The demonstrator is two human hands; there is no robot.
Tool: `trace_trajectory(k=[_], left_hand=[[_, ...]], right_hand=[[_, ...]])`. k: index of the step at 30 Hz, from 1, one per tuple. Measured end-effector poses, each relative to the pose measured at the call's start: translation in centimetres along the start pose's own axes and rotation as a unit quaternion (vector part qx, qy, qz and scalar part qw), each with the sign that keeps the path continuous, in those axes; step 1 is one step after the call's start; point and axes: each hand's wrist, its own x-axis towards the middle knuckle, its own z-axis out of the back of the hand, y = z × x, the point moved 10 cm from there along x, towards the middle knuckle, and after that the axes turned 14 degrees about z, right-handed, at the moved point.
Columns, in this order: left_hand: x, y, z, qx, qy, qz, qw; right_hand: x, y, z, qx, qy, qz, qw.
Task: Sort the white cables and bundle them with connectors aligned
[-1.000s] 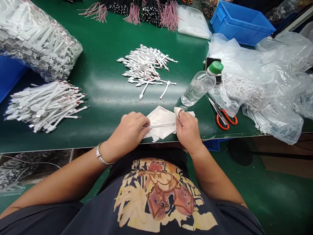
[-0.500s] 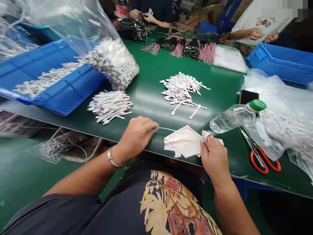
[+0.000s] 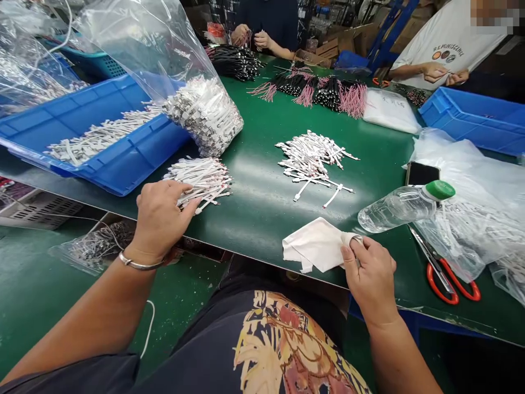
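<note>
the left hand (image 3: 162,221) lies slightly spread, its fingertips on a pile of white cables (image 3: 203,183); the right hand (image 3: 371,279) pinches a corner of a white cloth (image 3: 315,245); the cloth lies at the edge of the green workbench (image 3: 262,230), near a water bottle (image 3: 396,209) and red-handled scissors (image 3: 447,273)

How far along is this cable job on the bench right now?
Looks done: the white cable pile mid-bench, though that's hard to confirm. In hand: the left hand touches a second pile, and the right hand holds a white cloth. Left: the bagged cables and the blue crate.
</note>
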Motion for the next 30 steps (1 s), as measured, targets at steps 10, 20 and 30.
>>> trace_trajectory(k=[10,20,30], left_hand=[[-0.6,-10.6,-0.6,-0.08,0.092,-0.171,0.978],[4.1,-2.5,-6.1,0.144,0.272,-0.096,0.947],[8.7,-0.5,-10.0,0.137,0.368,-0.062,0.917]], right_hand=[[3.7,2.3,2.0,0.055,-0.072,0.05,0.995],[2.4,3.9,0.7,0.113,-0.12,0.071,0.984],[1.9,2.9,0.8,0.122,-0.145,0.045,0.981]])
